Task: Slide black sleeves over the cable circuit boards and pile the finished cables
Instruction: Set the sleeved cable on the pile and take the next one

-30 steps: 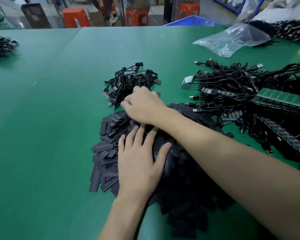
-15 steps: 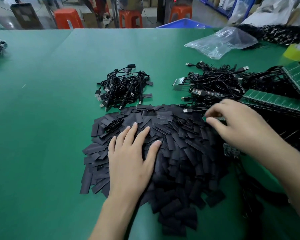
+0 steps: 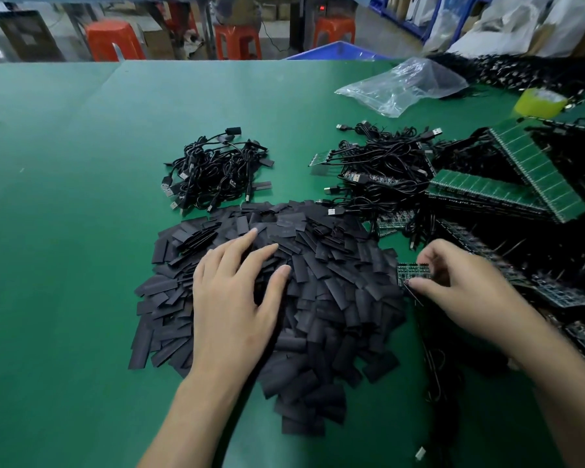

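Note:
A wide heap of flat black sleeves [image 3: 321, 298] covers the green table in front of me. My left hand [image 3: 237, 298] lies flat on the heap with fingers spread. At the heap's right edge my right hand [image 3: 460, 282] pinches a small circuit board [image 3: 414, 272] whose thin black cable hangs below it. Behind the heap on the left is a small pile of finished cables [image 3: 217, 173]. On the right lies a tangle of cables with bare boards [image 3: 385, 173] and green board panels [image 3: 507, 187].
A crumpled clear plastic bag [image 3: 402, 84] lies at the back right beside a yellow-green tape roll [image 3: 539, 103] and more black cables [image 3: 520, 69]. Orange stools [image 3: 114, 38] and a blue bin [image 3: 335, 52] stand beyond the table's far edge.
My right hand has crossed from the finished pile on the left to the right side and picked up a circuit board. My left hand has stayed on the sleeve heap.

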A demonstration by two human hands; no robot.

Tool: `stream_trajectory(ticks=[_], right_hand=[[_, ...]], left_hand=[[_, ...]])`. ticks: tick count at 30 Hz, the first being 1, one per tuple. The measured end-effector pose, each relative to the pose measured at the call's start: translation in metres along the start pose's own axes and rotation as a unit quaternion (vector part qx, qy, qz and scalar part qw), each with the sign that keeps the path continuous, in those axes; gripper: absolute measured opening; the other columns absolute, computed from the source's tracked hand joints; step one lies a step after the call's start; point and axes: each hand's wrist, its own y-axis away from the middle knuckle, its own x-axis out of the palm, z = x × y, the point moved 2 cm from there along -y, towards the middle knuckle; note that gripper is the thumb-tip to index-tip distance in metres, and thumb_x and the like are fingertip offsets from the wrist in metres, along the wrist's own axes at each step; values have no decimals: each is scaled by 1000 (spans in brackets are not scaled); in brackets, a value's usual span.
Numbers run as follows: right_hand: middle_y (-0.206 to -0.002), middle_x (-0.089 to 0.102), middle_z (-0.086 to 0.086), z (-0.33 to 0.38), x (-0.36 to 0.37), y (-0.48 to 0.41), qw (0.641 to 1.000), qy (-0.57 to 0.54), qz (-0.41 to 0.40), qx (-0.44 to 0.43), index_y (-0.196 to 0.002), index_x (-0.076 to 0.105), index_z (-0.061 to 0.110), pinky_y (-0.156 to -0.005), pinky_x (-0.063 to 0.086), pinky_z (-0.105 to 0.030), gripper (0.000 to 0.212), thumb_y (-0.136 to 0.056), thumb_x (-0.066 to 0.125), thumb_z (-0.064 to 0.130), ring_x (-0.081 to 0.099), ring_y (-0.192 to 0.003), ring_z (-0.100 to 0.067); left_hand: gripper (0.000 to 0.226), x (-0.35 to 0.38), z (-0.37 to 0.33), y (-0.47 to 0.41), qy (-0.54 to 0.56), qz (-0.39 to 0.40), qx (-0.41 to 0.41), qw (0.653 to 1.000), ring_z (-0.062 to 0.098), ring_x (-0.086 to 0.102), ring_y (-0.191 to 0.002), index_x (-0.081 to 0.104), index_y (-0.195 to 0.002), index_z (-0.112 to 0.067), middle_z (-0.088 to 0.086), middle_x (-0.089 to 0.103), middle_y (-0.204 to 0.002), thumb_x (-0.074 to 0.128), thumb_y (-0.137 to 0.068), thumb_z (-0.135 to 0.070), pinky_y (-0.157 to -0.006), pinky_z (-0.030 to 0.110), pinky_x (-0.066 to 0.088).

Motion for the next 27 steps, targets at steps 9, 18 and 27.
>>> stream_trajectory(ticks=[9,18,27], right_hand=[[-69,70,-2,59,-2,32,885,-449,101,-75,-81,77,19,-50,51,-19,10,-74,83,17,62,-56,-9],[-68,72,-1,90,31,22,879,-460,99,-81,-76,77,17,-50,50,-17,12,-86,81,12,63,-58,-5],[-81,77,-6,93,46,17,847,-498,151,-107,-81,79,29,-71,58,-22,6,-78,77,24,70,-75,-15]], left_hand=[[18,3,-35,7,333,97,-17,938,13,71,-94,80,-102,-31,-11,76,-98,68,-91,-39,-84,27,54],[14,-6,-24,1,512,155,-163,829,10,67,-62,83,-86,-20,4,77,-76,85,-76,-28,-62,19,55],[18,-3,-13,1,576,199,-215,764,14,64,-61,80,-76,-16,5,71,-68,87,-69,-32,-65,23,55]])
